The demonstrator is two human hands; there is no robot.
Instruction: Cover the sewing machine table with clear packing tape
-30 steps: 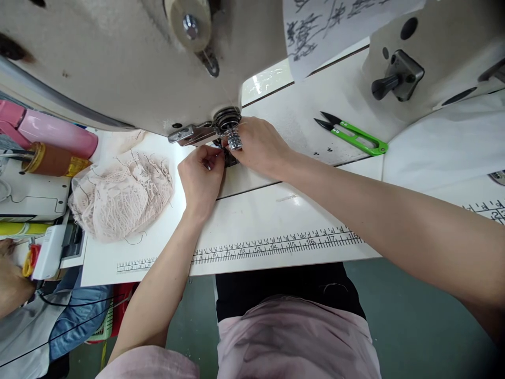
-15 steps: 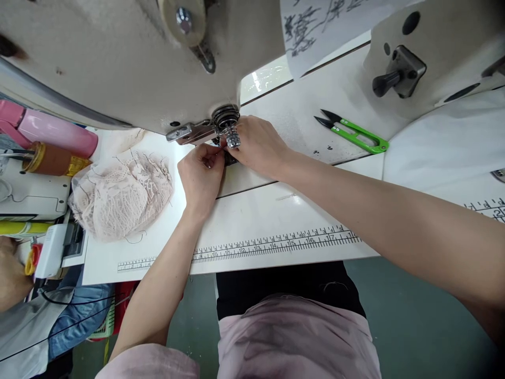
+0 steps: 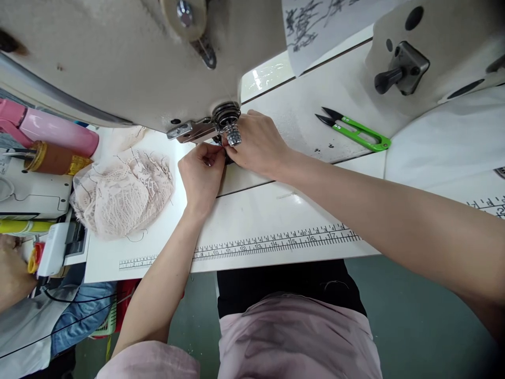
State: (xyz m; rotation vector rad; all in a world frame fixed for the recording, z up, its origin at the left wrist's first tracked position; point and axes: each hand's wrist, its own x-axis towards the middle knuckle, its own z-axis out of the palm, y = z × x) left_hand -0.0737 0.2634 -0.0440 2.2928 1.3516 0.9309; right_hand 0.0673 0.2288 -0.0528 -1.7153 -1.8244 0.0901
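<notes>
At the far left, a co-worker's hand [image 3: 13, 273] is near a small red-and-yellow handled tool [image 3: 35, 257], beside a white rectangular plastic unit [image 3: 54, 250]. Above these, a pink cylindrical bottle [image 3: 59, 129] with a looped handle is located behind an open brown jar [image 3: 53, 159]. A crumpled bundle of pale pink lace fabric [image 3: 122, 195] with dark loose threads rests on the left part of the white desk [image 3: 244, 210]. Next, the left hand [image 3: 200, 179] is directly below the needle area of the large off-white metal sewing machine [image 3: 118, 63]; its thumb and index finger are pressed together at the tips, and whether a thread is between them cannot be determined. The coiled metal tension dial [image 3: 226, 118] projects from the machine head just above the fingertips. The right hand [image 3: 260, 145] reaches in from the opposite side, fingers bent toward the same needle area; its fingertips are partly hidden by the dial, so their grip cannot be determined. A printed black ruler scale [image 3: 276, 243] runs along the front edge of the desk, passing beneath the left forearm. A white paper sheet [image 3: 315, 31] with dark handwriting hangs from the machine arm. Further right, green-handled thread snips [image 3: 361, 131] with dark blades lie with the tips pointing left, below a black lever on a metal plate [image 3: 410, 68]. Smooth white fabric [image 3: 450, 142] occupies the right side.
</notes>
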